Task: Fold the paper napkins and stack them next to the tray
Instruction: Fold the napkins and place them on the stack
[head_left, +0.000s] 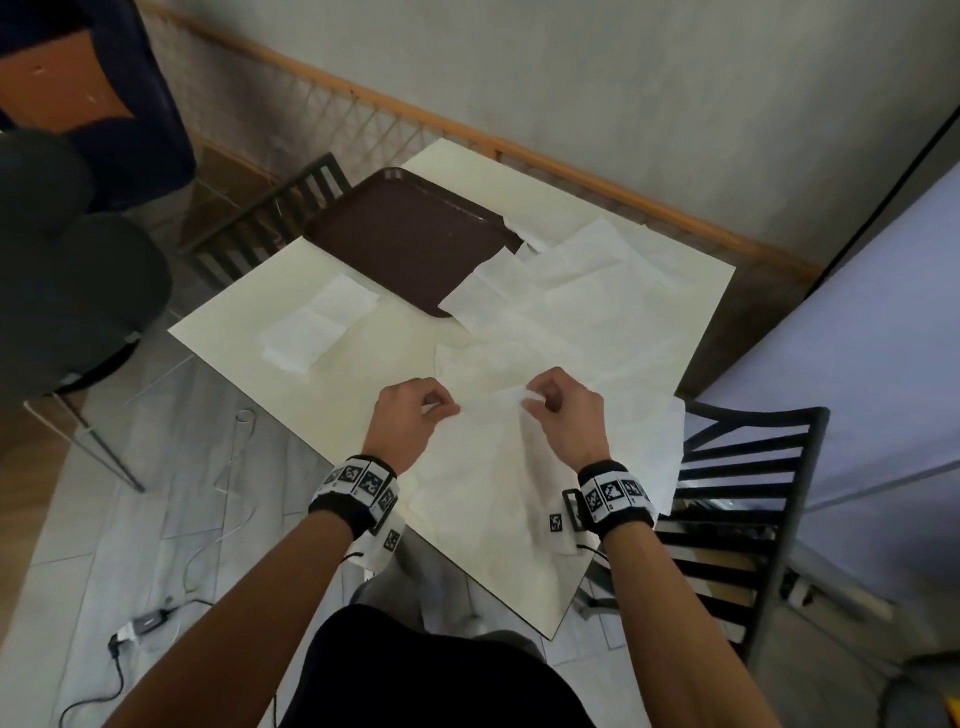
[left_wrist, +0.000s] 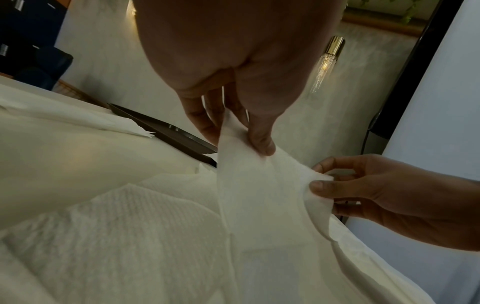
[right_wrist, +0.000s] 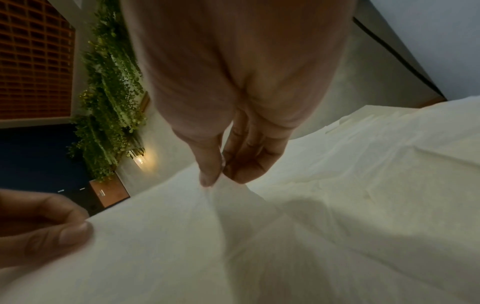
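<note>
A white paper napkin (head_left: 483, 457) lies spread at the near part of the cream table (head_left: 249, 306), its far edge lifted. My left hand (head_left: 415, 410) pinches that edge's left corner between thumb and fingers (left_wrist: 259, 142). My right hand (head_left: 556, 405) pinches the right corner (right_wrist: 215, 176). In the left wrist view the held napkin (left_wrist: 259, 197) hangs taut between both hands. A brown tray (head_left: 405, 234) sits at the far side of the table. Two folded napkins (head_left: 317, 322) lie left of the tray. Several unfolded napkins (head_left: 561, 275) overlap at the tray's right.
A black slatted chair (head_left: 737, 509) stands at the table's right, another (head_left: 270, 218) at the far left. A dark round stool (head_left: 78, 291) is on the left. Cables (head_left: 156, 618) lie on the floor. A wall with a wooden rail (head_left: 519, 150) runs behind.
</note>
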